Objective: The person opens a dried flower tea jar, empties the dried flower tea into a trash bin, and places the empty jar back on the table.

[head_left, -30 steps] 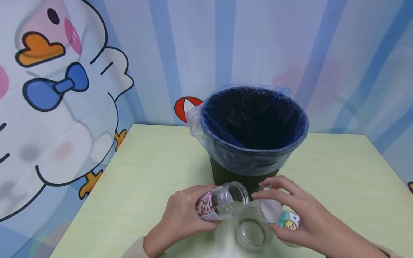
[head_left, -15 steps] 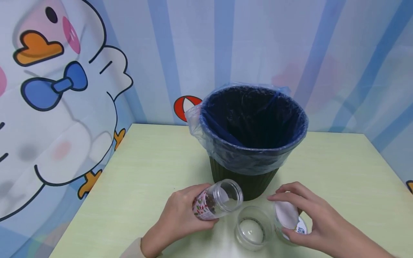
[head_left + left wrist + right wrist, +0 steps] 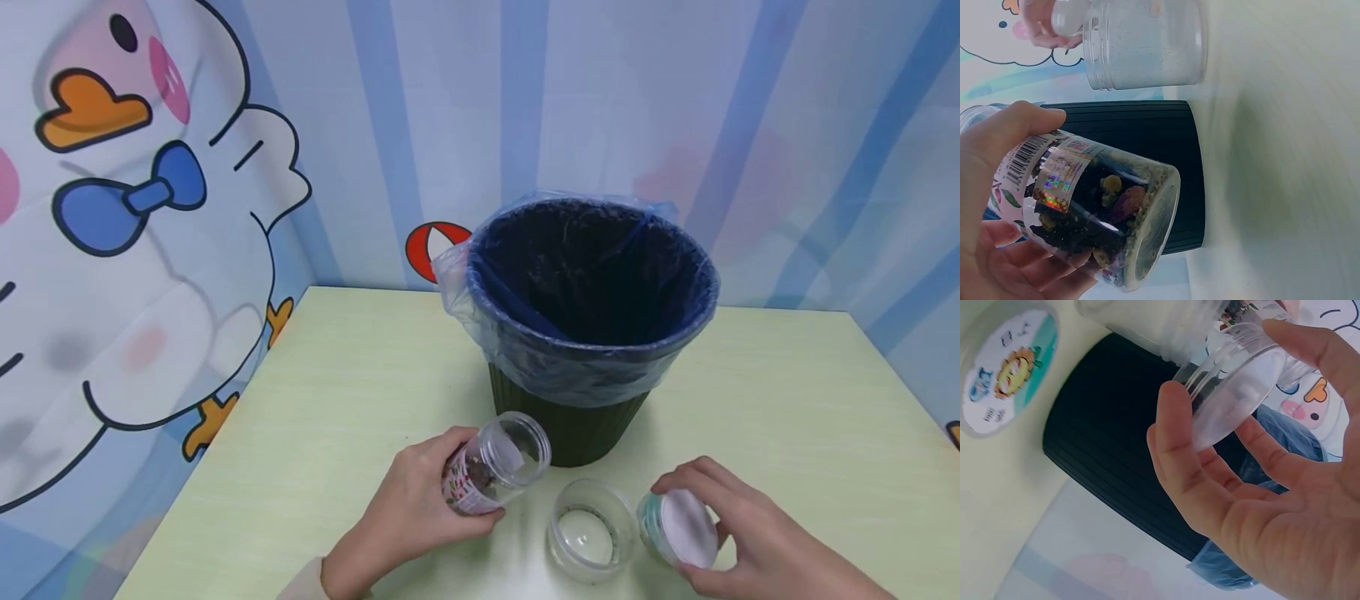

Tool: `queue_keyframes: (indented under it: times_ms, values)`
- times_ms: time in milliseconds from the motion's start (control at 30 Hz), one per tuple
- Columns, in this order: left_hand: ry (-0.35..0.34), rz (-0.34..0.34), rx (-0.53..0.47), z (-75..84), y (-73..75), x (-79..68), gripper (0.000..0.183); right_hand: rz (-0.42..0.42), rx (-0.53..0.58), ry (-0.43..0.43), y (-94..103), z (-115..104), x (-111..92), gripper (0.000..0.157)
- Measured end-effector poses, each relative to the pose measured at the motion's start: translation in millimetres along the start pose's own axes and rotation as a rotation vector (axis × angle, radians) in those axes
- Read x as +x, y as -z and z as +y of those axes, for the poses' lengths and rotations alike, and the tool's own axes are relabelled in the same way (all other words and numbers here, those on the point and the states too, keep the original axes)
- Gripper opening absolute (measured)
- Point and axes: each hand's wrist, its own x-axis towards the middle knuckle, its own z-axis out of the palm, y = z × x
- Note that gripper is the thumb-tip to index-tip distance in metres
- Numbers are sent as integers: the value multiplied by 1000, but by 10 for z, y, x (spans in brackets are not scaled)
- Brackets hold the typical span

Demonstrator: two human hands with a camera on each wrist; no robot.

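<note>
My left hand [image 3: 420,504] grips a clear plastic jar [image 3: 1104,200] with a pink floral label, its open mouth tilted up and to the right. Dark dried bits and a few buds lie inside it. My right hand [image 3: 742,525] pinches a clear screw lid [image 3: 1235,394] with a white liner at its edges between thumb and fingers. Between the hands an open clear jar [image 3: 592,550] stands on the table, with a few specks at its bottom. A round lid with a teal flower sticker [image 3: 1013,372] lies flat beside it, mostly hidden under the held lid in the head view.
A dark ribbed bin [image 3: 566,425], lined with a translucent blue bag [image 3: 577,379], stands just behind the jars. Pale table surface [image 3: 367,367] stretches to both sides. A cartoon-printed backdrop [image 3: 600,100] rises behind the table and at the left.
My right hand has moved right with the screw lid, away from the jar's mouth, to above the stickered lid. The jar in my left hand has shifted slightly left.
</note>
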Motion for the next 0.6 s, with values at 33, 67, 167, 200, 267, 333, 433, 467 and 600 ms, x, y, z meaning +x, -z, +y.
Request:
queue_keyframes:
  times_ms: [33, 67, 167, 200, 267, 333, 433, 467, 600]
  values:
    - [-3, 2, 0, -5, -1, -4, 69, -18, 6, -24, -9, 16, -3, 59]
    - [-3, 3, 0, -9, -2, -8, 69, -34, 15, -45, -20, 32, -7, 59]
    - [-14, 9, -5, -14, -2, -16, 70, -52, 32, -32, -60, 102, -26, 58]
    - [-18, 12, -6, -15, -3, -20, 70, -50, 36, -8, -77, 132, -34, 58]
    - [-15, 9, -10, -14, -1, -27, 70, -59, 55, 25, -114, 188, -48, 57]
    - [-14, 6, -13, -13, -1, -36, 70, -67, 68, 46, -152, 234, -58, 57]
    - [-4, -2, -22, -11, 1, -47, 70, -87, 73, 46, -202, 272, -60, 59]
    - [-1, -4, -25, -11, 1, -51, 70, -95, 72, 38, -213, 272, -59, 61]
    - [4, -7, -32, -6, 4, -62, 71, -123, 91, 13, -294, 325, -63, 64]
